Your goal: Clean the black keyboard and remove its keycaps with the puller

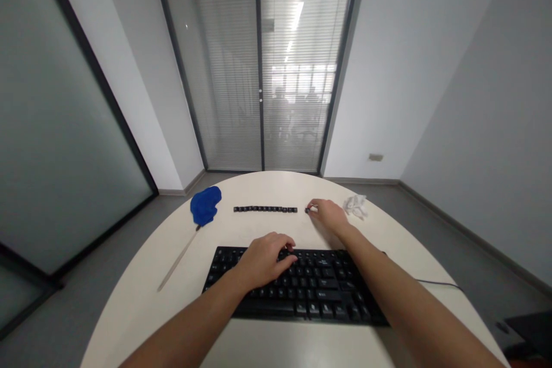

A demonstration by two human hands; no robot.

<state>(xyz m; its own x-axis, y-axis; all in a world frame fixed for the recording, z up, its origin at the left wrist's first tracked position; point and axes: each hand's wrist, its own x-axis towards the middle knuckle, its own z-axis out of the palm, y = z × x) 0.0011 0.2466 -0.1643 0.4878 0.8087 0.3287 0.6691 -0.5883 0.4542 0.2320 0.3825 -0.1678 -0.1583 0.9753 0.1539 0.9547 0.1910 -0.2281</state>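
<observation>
A black keyboard (293,287) lies across the near part of the round table. My left hand (265,261) is over its upper middle keys, fingers bent and thumb apart, with nothing visible between them. Beyond the keyboard, my right hand (328,215) pinches a small black keycap (307,210) at the tabletop. To the left of that keycap, past a short gap, a straight row of several black keycaps (265,209) runs sideways on the table. My right forearm covers part of the keyboard's right side.
A blue cloth (206,205) lies at the left, touching the dark tip of a thin brush-like stick (179,260). Crumpled white tissue (356,206) sits right of my right hand. A cable (440,282) runs off the right edge of the white table (142,322).
</observation>
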